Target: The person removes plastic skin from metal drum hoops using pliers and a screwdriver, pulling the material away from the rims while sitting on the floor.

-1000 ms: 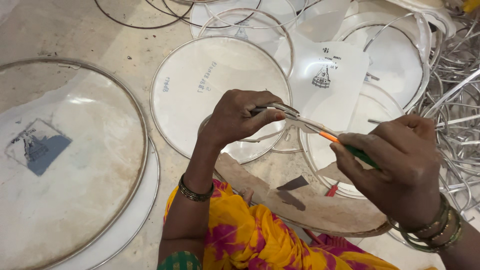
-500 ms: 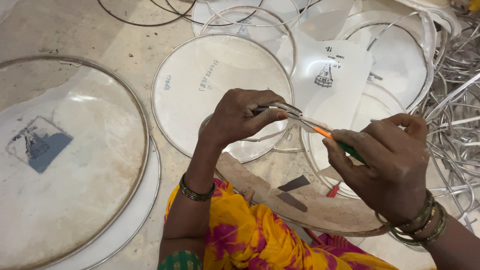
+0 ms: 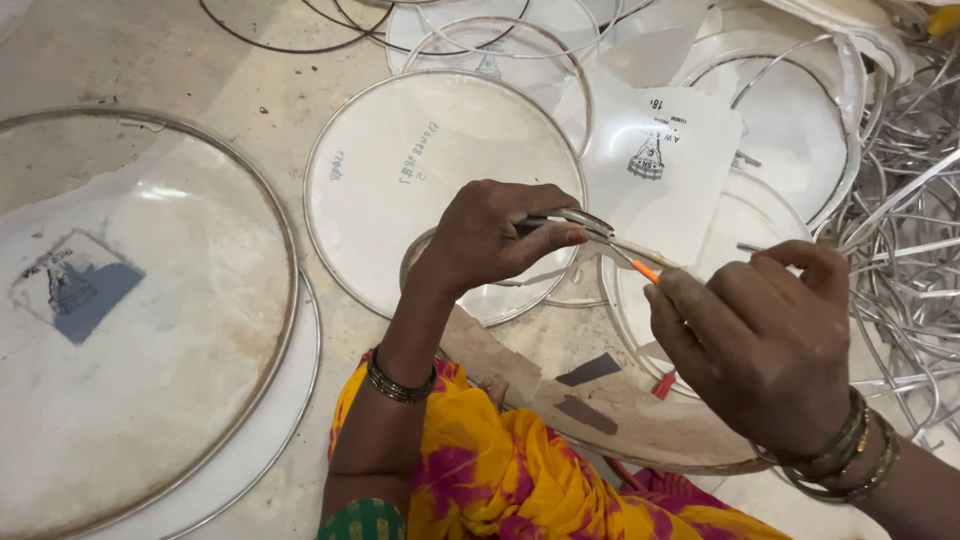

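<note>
My left hand (image 3: 495, 238) pinches the rim of a small clear drumhead with a metal hoop (image 3: 560, 290), held just above the floor. My right hand (image 3: 765, 345) grips a thin tool with an orange collar (image 3: 645, 270), whose tip meets the hoop right by my left fingertips. The tool's handle is hidden inside my fist. A worn brown drumhead (image 3: 610, 410) rests across my lap, over yellow and pink cloth (image 3: 500, 480). Bangles circle both wrists.
A big dusty drumhead (image 3: 120, 320) lies at the left on the concrete floor. A white medium drumhead (image 3: 440, 160) lies ahead, with more clear skins and a white paper sheet (image 3: 660, 160) behind it. Loose metal hoops (image 3: 900, 240) pile up at the right.
My right hand has slid a little left and lower along the tool, toward my left fingers. My left hand keeps its pinch on the hoop.
</note>
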